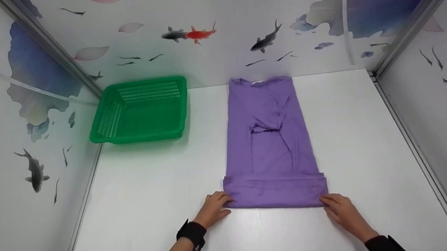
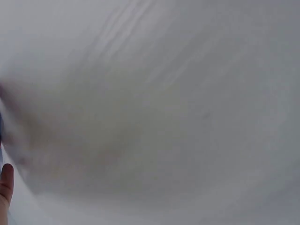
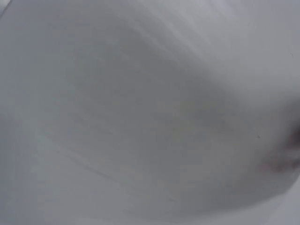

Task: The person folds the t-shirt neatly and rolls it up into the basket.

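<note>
A purple short-necked garment, looking like a T-shirt (image 1: 239, 140), lies on the white table with its sides folded inward and its lower end turned up into a flat band. At the band's lower left corner, the fingers of my left hand (image 1: 213, 208) rest on the cloth, while the thumb lies apart, below the edge. My right hand (image 1: 344, 213) touches the lower right corner with its fingertips; its thumb sits just below them. In the left wrist view only the thumb (image 2: 5, 187) shows, at the left edge. The right wrist view shows mostly a blurred pale surface.
A green plastic basket (image 1: 143, 122) with perforated sides stands at the back left of the white table (image 1: 154, 190). Walls printed with fish enclose the back (image 1: 225, 10) and both sides. The garment's collar lies close to the back wall.
</note>
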`<control>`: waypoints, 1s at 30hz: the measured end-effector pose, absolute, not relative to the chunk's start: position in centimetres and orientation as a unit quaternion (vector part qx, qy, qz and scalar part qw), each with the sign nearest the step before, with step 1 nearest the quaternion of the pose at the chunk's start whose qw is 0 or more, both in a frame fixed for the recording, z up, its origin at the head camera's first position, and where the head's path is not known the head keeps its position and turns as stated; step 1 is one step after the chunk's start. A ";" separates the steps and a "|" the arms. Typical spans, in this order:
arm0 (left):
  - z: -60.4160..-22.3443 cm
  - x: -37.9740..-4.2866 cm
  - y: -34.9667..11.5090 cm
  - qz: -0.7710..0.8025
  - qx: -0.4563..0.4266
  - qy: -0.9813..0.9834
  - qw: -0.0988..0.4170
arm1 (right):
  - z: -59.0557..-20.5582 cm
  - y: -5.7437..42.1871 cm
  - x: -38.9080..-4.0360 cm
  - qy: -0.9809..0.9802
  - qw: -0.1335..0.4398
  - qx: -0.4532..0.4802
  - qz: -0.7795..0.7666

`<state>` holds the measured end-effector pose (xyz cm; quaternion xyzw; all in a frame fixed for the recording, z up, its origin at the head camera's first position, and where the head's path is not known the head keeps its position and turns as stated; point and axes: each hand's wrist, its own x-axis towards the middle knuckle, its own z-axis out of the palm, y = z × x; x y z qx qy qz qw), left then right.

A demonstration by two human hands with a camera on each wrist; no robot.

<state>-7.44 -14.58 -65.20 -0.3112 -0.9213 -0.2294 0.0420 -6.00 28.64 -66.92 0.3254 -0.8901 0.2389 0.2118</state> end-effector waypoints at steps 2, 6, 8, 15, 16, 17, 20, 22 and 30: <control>-65.3 -7.8 -14.5 -0.226 -0.320 -0.918 0.055 | -67.1 28.7 -6.2 -0.881 0.221 0.339 0.244; -65.4 -8.4 -14.2 -0.193 -0.341 -0.915 0.090 | -67.4 28.5 -6.7 -0.866 0.244 0.361 0.246; -65.3 -8.5 -14.0 -0.177 -0.345 -0.916 0.105 | -67.3 28.4 -6.8 -0.866 0.246 0.359 0.247; -64.8 -7.3 -13.9 -0.167 -0.354 -0.912 0.119 | -66.4 28.6 -6.1 -0.880 0.228 0.344 0.235; -64.5 -7.0 -13.9 -0.171 -0.357 -0.911 0.115 | -66.3 28.8 -5.9 -0.881 0.230 0.343 0.230; -64.3 -6.7 -13.9 -0.174 -0.360 -0.910 0.109 | -66.1 28.9 -5.5 -0.882 0.230 0.342 0.227; -63.6 -5.6 -14.1 -0.188 -0.371 -0.906 0.084 | -65.6 29.2 -4.4 -0.885 0.225 0.343 0.219; -63.0 -4.9 -14.2 -0.201 -0.378 -0.901 0.066 | -65.2 29.4 -3.6 -0.887 0.213 0.344 0.223; -60.6 -4.6 -14.2 -0.247 -0.375 -0.893 0.032 | -62.6 29.8 -3.7 -0.880 0.170 0.335 0.292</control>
